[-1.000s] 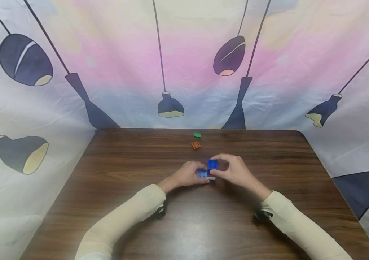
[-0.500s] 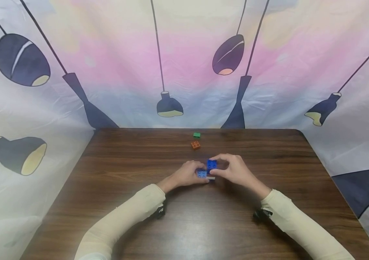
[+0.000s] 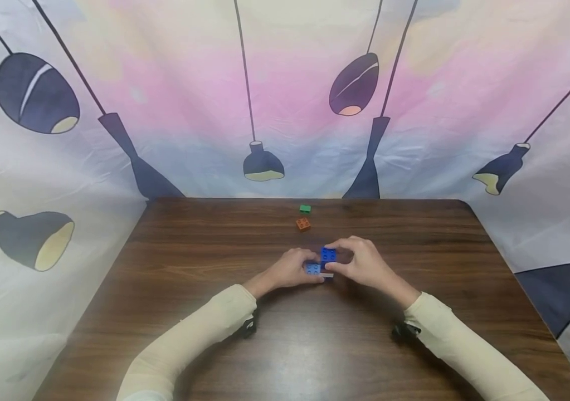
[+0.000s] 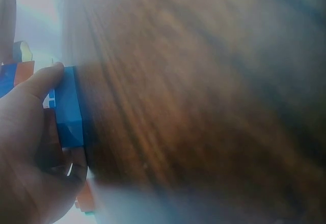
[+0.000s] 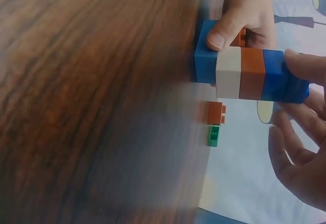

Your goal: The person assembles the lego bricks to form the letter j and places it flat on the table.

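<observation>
Right hand (image 3: 365, 263) pinches the dark-blue brick (image 3: 328, 254), left hand (image 3: 290, 269) grips the light-blue brick (image 3: 313, 269), green brick (image 3: 305, 209) near far edge of counter (image 3: 204, 234)

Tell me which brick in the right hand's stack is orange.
The orange brick directly between the white brick and the dark blue brick; the others showing there are white or blue. The loose orange brick lies apart, near the green brick.

The left sleeve (image 3: 191, 323) and right sleeve (image 3: 470, 342) are pale cream and lightly creased; small black devices (image 3: 249, 327) show beneath both cuffs (image 3: 243, 298); the hands (image 3: 290, 268) are bare.
</observation>
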A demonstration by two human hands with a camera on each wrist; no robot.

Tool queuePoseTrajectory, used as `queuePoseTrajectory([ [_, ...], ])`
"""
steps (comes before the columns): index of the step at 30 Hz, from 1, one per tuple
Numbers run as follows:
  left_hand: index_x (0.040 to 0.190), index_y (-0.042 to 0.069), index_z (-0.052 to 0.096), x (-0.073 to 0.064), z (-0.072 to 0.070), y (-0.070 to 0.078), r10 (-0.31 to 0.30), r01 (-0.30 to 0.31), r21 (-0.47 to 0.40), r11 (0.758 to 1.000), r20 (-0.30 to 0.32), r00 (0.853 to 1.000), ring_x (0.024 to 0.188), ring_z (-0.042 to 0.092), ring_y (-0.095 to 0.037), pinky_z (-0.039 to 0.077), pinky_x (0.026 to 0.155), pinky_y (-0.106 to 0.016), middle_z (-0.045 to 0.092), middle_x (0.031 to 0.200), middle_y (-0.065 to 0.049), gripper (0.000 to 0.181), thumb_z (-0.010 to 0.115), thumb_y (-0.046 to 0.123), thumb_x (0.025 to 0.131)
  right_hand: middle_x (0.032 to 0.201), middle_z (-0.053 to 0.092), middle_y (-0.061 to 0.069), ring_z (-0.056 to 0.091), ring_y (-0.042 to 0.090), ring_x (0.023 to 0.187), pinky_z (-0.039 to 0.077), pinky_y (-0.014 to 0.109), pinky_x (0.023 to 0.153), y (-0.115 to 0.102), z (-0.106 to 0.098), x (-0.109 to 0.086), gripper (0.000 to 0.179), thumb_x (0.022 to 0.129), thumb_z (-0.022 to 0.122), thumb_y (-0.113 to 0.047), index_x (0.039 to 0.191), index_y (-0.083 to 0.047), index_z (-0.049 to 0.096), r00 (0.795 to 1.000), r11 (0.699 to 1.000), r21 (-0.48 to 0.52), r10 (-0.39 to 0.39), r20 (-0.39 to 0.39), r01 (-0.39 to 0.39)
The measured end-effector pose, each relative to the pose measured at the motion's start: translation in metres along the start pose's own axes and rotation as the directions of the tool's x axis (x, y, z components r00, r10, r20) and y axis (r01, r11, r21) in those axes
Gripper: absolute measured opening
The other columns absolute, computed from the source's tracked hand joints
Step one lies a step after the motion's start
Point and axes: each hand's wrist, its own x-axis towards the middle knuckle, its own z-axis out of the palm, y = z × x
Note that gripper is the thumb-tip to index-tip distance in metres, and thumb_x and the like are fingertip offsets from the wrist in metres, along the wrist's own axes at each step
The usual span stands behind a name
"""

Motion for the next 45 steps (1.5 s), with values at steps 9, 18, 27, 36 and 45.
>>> queuePoseTrajectory([
  [9,0.122,0.010,0.071,0.0014,-0.0011,0.0003,0.009,-0.009,0.010,1.000,-0.003,1.000,0.099,0.063,-0.012,0.049,0.089,-0.032,0.073,0.114,-0.001,0.046,0.078,0.042,0.090,0.102,0.074,-0.002,0.067,0.015,0.093,0.057,0.039,0.078,0.0024,-0.0019,0.0017,0.036,0.084,0.086,-0.033,0.114,-0.016,0.076,1.000,1.000,-0.004,0.010,0.021,-0.010],
  [18,0.124,0.008,0.071,-0.0009,-0.0006,0.0003,0.001,-0.001,0.006,1.000,-0.003,1.000,0.099,0.063,-0.013,0.049,0.088,-0.032,0.073,0.116,-0.003,0.049,0.077,0.043,0.090,0.102,0.074,-0.001,0.069,0.014,0.093,0.058,0.037,0.077,0.0035,0.0000,0.0016,0.036,0.085,0.085,-0.031,0.115,-0.016,0.075,0.998,0.999,0.024,0.025,0.050,-0.026],
  [27,0.122,0.009,0.071,-0.0022,0.0013,0.0000,-0.009,0.009,0.001,1.000,-0.003,1.000,0.099,0.062,-0.013,0.048,0.087,-0.031,0.073,0.115,-0.001,0.046,0.078,0.041,0.090,0.104,0.074,-0.001,0.068,0.016,0.095,0.059,0.037,0.079,0.0032,0.0008,0.0007,0.038,0.085,0.085,-0.035,0.117,-0.016,0.074,0.997,0.999,0.001,0.042,0.066,-0.042],
  [36,0.124,0.009,0.071,-0.0032,0.0012,0.0004,-0.003,0.003,-0.006,1.000,-0.003,1.000,0.099,0.063,-0.013,0.049,0.087,-0.031,0.073,0.116,-0.002,0.047,0.077,0.042,0.091,0.100,0.072,-0.003,0.067,0.012,0.089,0.057,0.034,0.074,0.0035,0.0033,-0.0023,0.038,0.085,0.085,-0.033,0.118,-0.016,0.074,0.999,1.000,0.016,0.019,0.030,-0.019],
  [45,0.122,0.010,0.072,-0.0012,0.0004,0.0002,0.016,-0.016,-0.005,1.000,-0.017,1.000,0.098,0.063,-0.012,0.049,0.087,-0.030,0.073,0.113,-0.001,0.046,0.078,0.043,0.090,0.108,0.074,-0.003,0.069,0.014,0.097,0.058,0.039,0.080,0.0058,-0.0014,-0.0008,0.040,0.087,0.082,-0.038,0.121,-0.018,0.072,1.000,0.998,0.059,-0.022,0.022,0.021],
])
